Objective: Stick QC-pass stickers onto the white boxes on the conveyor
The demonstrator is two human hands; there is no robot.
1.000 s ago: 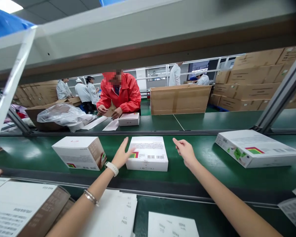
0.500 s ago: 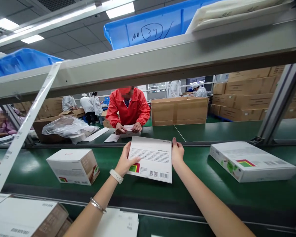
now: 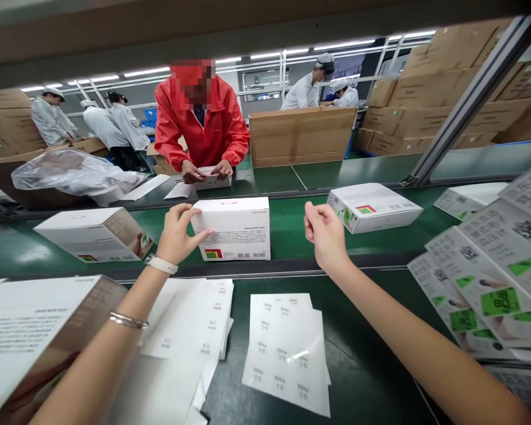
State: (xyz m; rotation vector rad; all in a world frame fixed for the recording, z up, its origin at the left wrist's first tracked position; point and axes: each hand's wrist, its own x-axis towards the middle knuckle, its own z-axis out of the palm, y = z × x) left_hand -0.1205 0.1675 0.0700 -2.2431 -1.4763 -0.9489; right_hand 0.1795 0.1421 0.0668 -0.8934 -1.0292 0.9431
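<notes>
A white printed box (image 3: 241, 230) stands upright on the green belt in the middle of the view. My left hand (image 3: 177, 233) grips its left edge, thumb on the front face and fingers at the top corner. Off to the right of that box, apart from it, my right hand (image 3: 325, 233) is raised with its fingers curled together; whether anything small is between them cannot be made out. Below lie sheets of Q.C. PASS stickers (image 3: 287, 354) and, at their left, a stack of white sheets (image 3: 186, 319).
More white boxes lie on the belt at left (image 3: 88, 233) and right (image 3: 376, 206). A large box (image 3: 30, 330) fills the lower left, printed cartons (image 3: 491, 289) the lower right. A person in red (image 3: 203, 130) handles a box across the belt. A shelf beam crosses above.
The view has tipped down. The box now stands upright on the belt, turned from its tilted pose. My right hand has let go of it and curled; my left hand still holds it.
</notes>
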